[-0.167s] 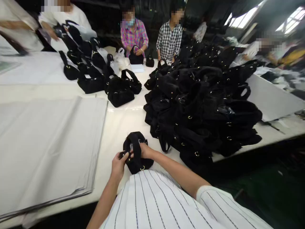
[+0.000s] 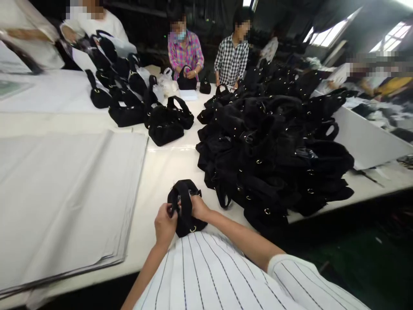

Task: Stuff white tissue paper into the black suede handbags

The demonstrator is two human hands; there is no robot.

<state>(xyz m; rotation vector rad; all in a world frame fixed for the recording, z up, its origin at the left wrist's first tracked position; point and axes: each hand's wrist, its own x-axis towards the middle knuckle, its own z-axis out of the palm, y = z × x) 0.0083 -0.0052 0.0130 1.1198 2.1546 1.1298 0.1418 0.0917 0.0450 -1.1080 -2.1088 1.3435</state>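
Observation:
A small black handbag (image 2: 190,224) with a wide strap and gold rings stands on the table right in front of my body. My left hand (image 2: 165,221) is closed on the bag's left edge, the fingertips pinching the dark fabric near its opening. From the right, my right hand (image 2: 197,207) reaches under the strap to the opening; its fingers are closed at the edge there and partly hidden by the strap. Some clear plastic shows inside the bag.
A big heap of black handbags (image 2: 271,142) lies to the right. Several more bags (image 2: 166,129) stand farther back on the left. A stack of large white sheets (image 2: 71,202) covers the left of the table. Across it, a person in a plaid shirt (image 2: 185,54) handles another bag.
My left hand has turned and shifted slightly right, its fingers now curled over the bag's edge. The right hand stays at the opening. The view has moved slightly.

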